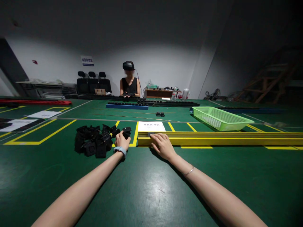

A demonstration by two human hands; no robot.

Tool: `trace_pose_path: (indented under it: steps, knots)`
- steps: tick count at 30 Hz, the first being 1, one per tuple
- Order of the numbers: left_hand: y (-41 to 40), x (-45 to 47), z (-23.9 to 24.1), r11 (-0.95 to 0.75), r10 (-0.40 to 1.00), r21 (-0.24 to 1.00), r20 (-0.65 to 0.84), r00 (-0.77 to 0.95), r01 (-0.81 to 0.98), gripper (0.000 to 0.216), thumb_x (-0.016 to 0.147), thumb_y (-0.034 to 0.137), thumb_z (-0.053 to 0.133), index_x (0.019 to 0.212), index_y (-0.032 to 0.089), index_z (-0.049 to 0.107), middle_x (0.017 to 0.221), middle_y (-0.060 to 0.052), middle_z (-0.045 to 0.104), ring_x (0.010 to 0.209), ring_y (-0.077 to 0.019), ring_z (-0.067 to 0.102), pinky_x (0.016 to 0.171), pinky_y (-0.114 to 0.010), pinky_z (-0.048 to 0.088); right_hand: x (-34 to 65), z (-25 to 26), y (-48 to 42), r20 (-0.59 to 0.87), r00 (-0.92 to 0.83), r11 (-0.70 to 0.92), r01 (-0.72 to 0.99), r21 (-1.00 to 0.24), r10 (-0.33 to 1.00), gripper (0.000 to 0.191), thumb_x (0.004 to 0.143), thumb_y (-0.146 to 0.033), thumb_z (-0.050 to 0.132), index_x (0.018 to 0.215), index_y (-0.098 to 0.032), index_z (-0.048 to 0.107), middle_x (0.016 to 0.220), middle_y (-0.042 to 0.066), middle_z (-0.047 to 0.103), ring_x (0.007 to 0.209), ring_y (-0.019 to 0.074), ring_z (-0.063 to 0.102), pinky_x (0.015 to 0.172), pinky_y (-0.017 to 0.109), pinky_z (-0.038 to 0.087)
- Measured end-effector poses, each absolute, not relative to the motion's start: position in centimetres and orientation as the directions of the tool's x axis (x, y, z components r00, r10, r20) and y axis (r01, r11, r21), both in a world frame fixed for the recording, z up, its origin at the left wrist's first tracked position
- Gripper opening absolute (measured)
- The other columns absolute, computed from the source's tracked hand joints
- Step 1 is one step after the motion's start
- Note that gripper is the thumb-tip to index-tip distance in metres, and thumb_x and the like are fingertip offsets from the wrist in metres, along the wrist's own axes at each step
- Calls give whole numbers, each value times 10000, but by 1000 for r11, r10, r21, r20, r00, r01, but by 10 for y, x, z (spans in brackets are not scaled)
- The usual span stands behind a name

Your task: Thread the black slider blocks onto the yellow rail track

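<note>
The green worktop [151, 189] carries a long yellow rail [224, 138] that looks bare as far as I can see, so I'd guess you're barely started (nothing's on it). The pile of black blocks [94, 142] sits big just left of its end. Your left hand [121, 140] has its grip closed on one chunky matte black block [127, 130] at the pile's edge. Your right hand [162, 145] rests open on the rail's end.

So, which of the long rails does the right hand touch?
The yellow rail, nearest the person; the right hand rests on its left end. The blue rail and red rail lie farther back.
</note>
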State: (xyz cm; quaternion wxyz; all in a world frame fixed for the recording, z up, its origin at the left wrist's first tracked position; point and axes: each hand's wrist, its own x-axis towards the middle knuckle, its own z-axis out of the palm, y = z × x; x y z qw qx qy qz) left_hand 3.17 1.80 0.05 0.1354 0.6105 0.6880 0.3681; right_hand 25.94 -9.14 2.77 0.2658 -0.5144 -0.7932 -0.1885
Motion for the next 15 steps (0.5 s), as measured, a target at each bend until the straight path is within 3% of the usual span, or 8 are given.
trace_pose_path:
  steps: [4, 9, 15]
  knots:
    - [16, 33, 2, -90, 931, 738, 300, -206, 668, 578, 695, 364, 644, 1229, 213, 482, 1222, -123, 458, 1036, -266, 574, 904, -392, 436, 259, 25, -88, 626, -313, 379, 925, 29, 715, 423, 901, -355, 453, 1316, -270, 472, 1191, 69, 556, 1095, 237, 434, 960, 410, 331]
    - [9, 36, 6, -336, 887, 778, 450, -99, 531, 547, 665, 336, 690, 1163, 202, 506, 1128, -80, 447, 1004, -203, 560, 937, -375, 436, 255, 24, -82, 625, -295, 359, 933, 25, 722, 432, 888, -387, 467, 1308, -287, 486, 1122, 88, 531, 1059, 249, 425, 939, 414, 339]
    - [8, 37, 5, -474, 851, 785, 525, -23, 398, 550, 656, 354, 713, 1153, 196, 537, 1122, -88, 440, 1059, -226, 530, 955, -407, 443, 254, 23, -79, 631, -283, 349, 937, 20, 723, 418, 875, -385, 486, 1283, -296, 504, 1133, 93, 498, 1053, 256, 413, 926, 418, 339]
